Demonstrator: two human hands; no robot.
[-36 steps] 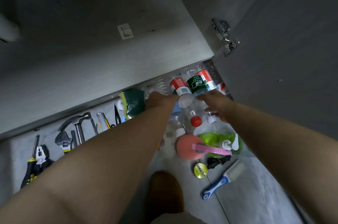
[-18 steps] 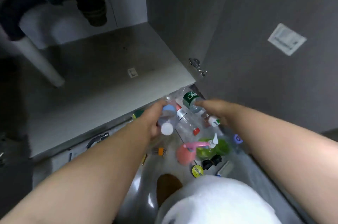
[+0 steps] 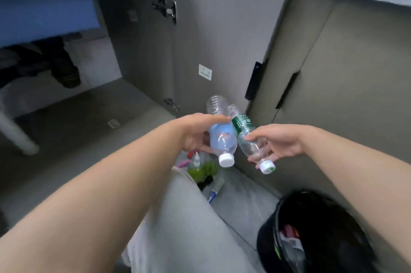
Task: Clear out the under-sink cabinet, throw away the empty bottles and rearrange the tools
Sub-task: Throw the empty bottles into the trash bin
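My left hand grips a clear plastic bottle with a pale blue label and a white cap, held in the air with its cap pointing down toward me. My right hand grips a second clear bottle with a green label, also cap-down. The two bottles touch at mid-height. Both are lifted above the floor in front of the open cabinet door.
A black bin with a dark liner stands at the lower right, some rubbish inside. On the floor below my hands lie a green spray bottle, a blue-handled brush and small red-capped items. The cabinet floor lies to the left.
Both hands have lifted a bottle each off the floor pile and raised them. My head has tilted up and right, bringing the black bin into view.
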